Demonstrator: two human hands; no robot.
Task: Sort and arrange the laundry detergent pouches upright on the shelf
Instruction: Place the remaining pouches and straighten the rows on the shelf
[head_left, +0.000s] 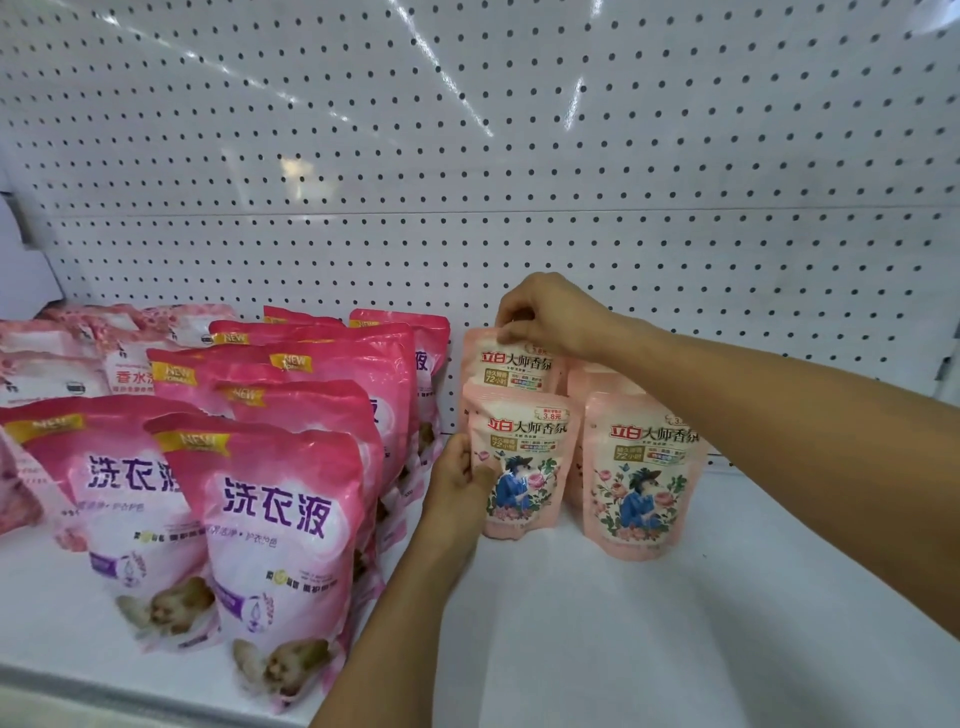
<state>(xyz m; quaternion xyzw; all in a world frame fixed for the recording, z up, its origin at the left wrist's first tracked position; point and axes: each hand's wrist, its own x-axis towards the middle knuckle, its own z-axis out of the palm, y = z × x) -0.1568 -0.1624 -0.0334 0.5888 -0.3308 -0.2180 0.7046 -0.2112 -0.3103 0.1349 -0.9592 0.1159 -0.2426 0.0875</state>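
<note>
Head view showed the right hand (545, 317) pinching the top edge of a rear pale-pink floral detergent pouch (511, 364) right of centre, likely to stand it upright, while the left hand (457, 483) gripped the side of the front matching pouch (519, 467), steadying the row on the white shelf (675, 623).

By the left hand (457, 480) stood pale pink pouches (522, 467) printed with roses and a blue-coated figure. Left of it, bright pink bags (270, 519) bore purple characters. Behind ran a white, dark-dotted pegboard (519, 156).
</note>
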